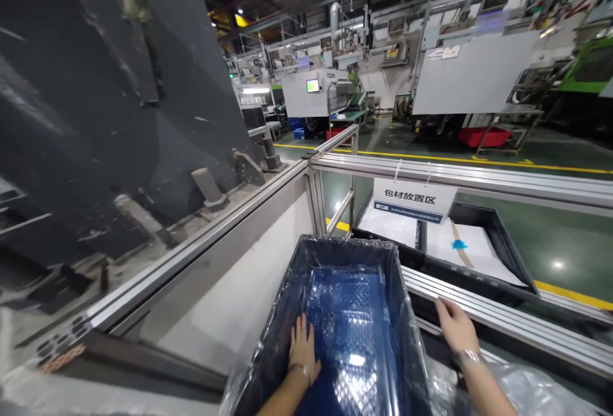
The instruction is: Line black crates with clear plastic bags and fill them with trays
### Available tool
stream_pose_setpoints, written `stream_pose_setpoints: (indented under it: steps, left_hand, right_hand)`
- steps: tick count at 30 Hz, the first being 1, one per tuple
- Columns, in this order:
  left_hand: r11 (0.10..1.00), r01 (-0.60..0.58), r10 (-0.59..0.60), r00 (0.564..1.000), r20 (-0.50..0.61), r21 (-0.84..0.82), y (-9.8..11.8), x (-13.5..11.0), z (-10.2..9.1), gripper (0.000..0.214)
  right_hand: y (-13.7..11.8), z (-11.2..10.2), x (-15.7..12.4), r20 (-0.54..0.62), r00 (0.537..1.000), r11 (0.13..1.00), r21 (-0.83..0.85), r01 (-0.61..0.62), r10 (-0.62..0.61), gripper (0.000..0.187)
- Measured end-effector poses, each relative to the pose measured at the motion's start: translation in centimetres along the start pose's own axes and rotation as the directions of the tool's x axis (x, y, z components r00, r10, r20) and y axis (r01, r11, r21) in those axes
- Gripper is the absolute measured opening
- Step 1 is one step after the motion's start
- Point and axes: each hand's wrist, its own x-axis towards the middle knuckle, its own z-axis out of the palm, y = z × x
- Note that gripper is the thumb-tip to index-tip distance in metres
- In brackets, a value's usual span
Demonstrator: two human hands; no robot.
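Note:
A black bin [348, 244] lined with clear plastic film stands in front of me, its long side running away from me. Inside it lies a blue plastic sheet or tray with a shiny diamond pattern [349, 320]. My left hand [302, 347] reaches into the bin, fingers spread flat against the left part of the blue surface. To the right, outside the bin, my right hand [457, 325] hovers by an aluminium rail [502, 320], its fingers curled in and nothing visible in them. Each wrist wears a band or bracelet.
Beyond the rail, a black divided crate [498, 224] holds white sheets. A white sign [414, 200] hangs from the upper aluminium frame [460, 170]. Crumpled clear plastic [536, 387] lies at lower right. A large dark machine panel [119, 84] rises on the left.

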Motion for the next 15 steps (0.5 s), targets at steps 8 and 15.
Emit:
stream_pose_setpoints:
  steps: [8,15]
  left_hand:
    - [0.992,0.126,-0.126,0.99,-0.066,-0.005,1.6,-1.3,-2.4,0.08]
    - [0.996,-0.022,0.016,0.997,-0.072,-0.083,0.5,-2.1,-1.2,0.091]
  right_hand:
    - [-10.4,11.0,-13.1,0.326,0.945,0.83,-0.537,0.153,0.036,0.07]
    - [-2.1,16.3,-16.7,0.391,0.904,0.777,-0.619,0.117,0.175,0.061]
